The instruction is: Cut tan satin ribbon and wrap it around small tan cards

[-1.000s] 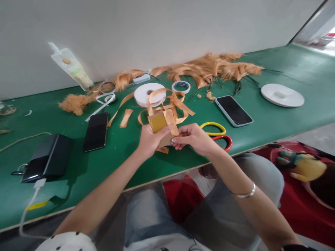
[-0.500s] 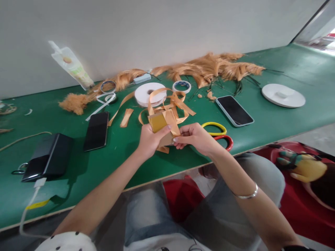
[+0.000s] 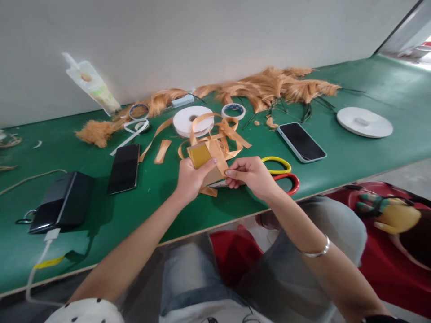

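My left hand (image 3: 191, 177) is closed round a small flat piece of cardboard (image 3: 200, 155) with a shiny yellow-brown patch, its thumb lying across the front. An orange ribbon (image 3: 217, 154) lies over the card's right part. The fingers of my right hand (image 3: 247, 175) pinch the ribbon's lower end at the card's right edge. Beneath the right hand lie scissors with one yellow and one red handle (image 3: 296, 184); part of their blade shows under the card. Looped ribbon trails behind the card near a white spool (image 3: 188, 121).
A black phone (image 3: 124, 169) and a black device with a cable (image 3: 63, 202) lie left. Another phone (image 3: 302, 142) and a white disc (image 3: 364, 122) lie right. Tape rolls (image 3: 233, 111) and tan fibre bundles (image 3: 269, 87) lie along the wall on the green table (image 3: 363, 157).
The card has shifted slightly left in my left hand. My right hand has moved a little away from it, and more of the scissors' blade shows beneath.
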A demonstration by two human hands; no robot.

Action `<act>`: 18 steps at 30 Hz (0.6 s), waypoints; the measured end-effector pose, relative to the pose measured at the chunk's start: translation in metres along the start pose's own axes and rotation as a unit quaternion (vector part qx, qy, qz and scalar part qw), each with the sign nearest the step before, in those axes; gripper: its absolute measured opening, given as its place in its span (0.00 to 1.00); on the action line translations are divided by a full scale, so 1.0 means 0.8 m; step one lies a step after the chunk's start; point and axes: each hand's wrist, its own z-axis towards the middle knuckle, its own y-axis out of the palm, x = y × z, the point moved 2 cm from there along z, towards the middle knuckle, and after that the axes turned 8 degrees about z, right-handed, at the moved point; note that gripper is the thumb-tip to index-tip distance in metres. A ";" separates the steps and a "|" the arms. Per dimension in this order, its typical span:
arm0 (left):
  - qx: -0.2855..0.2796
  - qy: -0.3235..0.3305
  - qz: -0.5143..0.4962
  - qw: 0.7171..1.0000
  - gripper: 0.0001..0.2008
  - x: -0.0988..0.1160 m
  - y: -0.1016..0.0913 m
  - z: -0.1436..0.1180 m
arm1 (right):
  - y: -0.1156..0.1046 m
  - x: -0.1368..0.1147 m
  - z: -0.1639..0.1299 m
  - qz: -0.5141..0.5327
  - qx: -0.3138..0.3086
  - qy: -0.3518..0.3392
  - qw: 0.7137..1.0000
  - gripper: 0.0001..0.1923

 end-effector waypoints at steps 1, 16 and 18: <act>0.000 0.002 0.004 1.000 0.17 0.000 0.000 0.000 | -0.001 -0.001 0.000 -0.004 0.002 -0.003 1.000 0.17; -0.047 -0.004 0.024 0.999 0.21 0.004 -0.002 0.003 | -0.008 -0.015 -0.005 -0.050 -0.002 0.003 0.999 0.16; -0.046 -0.012 0.017 0.999 0.22 0.004 -0.004 0.003 | -0.013 -0.018 -0.005 -0.052 0.012 -0.005 0.999 0.16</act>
